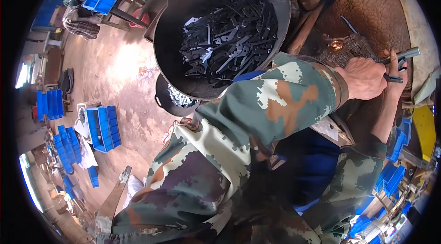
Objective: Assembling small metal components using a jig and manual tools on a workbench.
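My left hand (364, 78), in a camouflage sleeve, reaches across to the right and is closed in a fist. From its fingers juts a dark metal piece (393, 78), most of it hidden by the fist. Right beside it is my right hand (396, 83), its fingers bent around a small dark part and the end of that piece. A grey metal rod (409, 53) passes behind a raised finger of my right hand; what it belongs to is hidden. Left of the hands, a big dark tub (161, 37) holds a heap of black flat metal parts (229, 37).
A smaller dark tub (161, 99) with shiny pieces stands below the big one. Beyond my hands lies a brown wrinkled surface (381, 9) with a thin metal strip (349, 25) on it. Blue plastic bins (104, 127) stand on the floor at left, with more at lower right.
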A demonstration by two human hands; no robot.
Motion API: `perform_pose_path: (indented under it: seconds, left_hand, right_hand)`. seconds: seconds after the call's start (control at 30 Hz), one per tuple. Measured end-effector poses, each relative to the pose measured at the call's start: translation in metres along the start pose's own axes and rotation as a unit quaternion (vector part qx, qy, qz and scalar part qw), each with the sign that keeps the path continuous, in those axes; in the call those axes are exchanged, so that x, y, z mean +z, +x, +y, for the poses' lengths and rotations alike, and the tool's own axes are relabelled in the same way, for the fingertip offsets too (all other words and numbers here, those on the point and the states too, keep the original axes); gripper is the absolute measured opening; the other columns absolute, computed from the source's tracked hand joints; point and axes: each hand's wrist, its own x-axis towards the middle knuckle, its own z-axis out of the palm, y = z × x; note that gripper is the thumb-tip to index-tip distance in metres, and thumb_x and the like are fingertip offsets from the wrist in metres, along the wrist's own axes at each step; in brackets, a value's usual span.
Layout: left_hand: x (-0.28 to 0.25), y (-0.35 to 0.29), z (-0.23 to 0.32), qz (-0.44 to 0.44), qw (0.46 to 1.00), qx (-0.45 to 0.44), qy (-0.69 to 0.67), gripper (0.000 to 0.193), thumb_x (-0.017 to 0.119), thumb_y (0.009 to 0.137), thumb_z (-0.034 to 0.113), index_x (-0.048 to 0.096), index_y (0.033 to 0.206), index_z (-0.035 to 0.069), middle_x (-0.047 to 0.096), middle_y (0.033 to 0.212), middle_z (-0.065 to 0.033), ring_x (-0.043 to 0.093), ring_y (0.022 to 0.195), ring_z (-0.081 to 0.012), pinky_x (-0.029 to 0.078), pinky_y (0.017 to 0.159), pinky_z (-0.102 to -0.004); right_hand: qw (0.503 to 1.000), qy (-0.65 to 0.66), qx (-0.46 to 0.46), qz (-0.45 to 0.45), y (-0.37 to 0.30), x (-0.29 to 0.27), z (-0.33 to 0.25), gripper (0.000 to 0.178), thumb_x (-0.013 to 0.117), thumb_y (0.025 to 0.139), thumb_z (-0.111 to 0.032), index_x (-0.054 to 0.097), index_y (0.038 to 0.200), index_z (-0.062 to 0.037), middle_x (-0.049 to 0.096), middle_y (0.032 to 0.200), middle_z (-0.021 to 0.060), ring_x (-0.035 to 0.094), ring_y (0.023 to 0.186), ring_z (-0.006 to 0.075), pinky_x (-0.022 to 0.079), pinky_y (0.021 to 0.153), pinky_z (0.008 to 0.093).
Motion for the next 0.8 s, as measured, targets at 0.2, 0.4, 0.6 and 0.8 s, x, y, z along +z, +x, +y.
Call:
perform_pose_path:
  seconds: [0.2, 0.4, 0.6, 0.8]
  left_hand:
    - [0.001, -0.001, -0.002, -0.038, 0.999, -0.019, 0.012, 0.032, 0.050, 0.086, 0.025, 0.068, 0.086, -0.001, 0.068, 0.085, -0.0273, 0.066, 0.086, -0.0430, 0.049, 0.083, -0.0526]
    - [0.000, 0.000, -0.001, -0.029, 0.999, -0.009, 0.010, 0.032, 0.050, 0.086, 0.025, 0.069, 0.083, -0.001, 0.068, 0.086, -0.0270, 0.066, 0.087, -0.0426, 0.049, 0.082, -0.0524]
    - [-0.001, 0.001, 0.003, -0.014, 1.000, -0.003, -0.004, 0.030, 0.051, 0.084, 0.025, 0.069, 0.084, 0.001, 0.068, 0.086, -0.0258, 0.066, 0.087, -0.0421, 0.048, 0.084, -0.0528]
    - [-0.001, 0.002, 0.008, 0.030, 0.999, 0.013, -0.021, 0.029, 0.053, 0.083, 0.023, 0.069, 0.085, 0.000, 0.068, 0.084, -0.0262, 0.066, 0.084, -0.0434, 0.049, 0.081, -0.0536]
  right_hand:
    - [0.999, -0.034, 0.008, 0.009, -0.004, 0.004, -0.008, 0.019, 0.070, 0.093, -0.020, 0.063, 0.104, -0.0068, 0.072, 0.092, 0.0040, 0.040, 0.055, 0.0015, 0.030, 0.049, 0.0202]
    - [0.999, -0.038, -0.002, -0.009, 0.000, -0.002, -0.002, 0.020, 0.069, 0.094, -0.020, 0.062, 0.106, -0.0066, 0.072, 0.092, 0.0040, 0.037, 0.053, 0.0007, 0.029, 0.048, 0.0197]
    - [0.998, -0.054, -0.032, -0.012, 0.007, -0.008, 0.008, 0.022, 0.069, 0.094, -0.022, 0.062, 0.107, -0.0062, 0.071, 0.093, 0.0026, 0.041, 0.055, 0.0014, 0.033, 0.050, 0.0201]
    - [0.995, -0.090, -0.038, -0.030, 0.009, -0.012, 0.006, 0.023, 0.068, 0.094, -0.025, 0.062, 0.107, -0.0060, 0.070, 0.093, 0.0025, 0.056, 0.070, 0.0067, 0.045, 0.063, 0.0230]
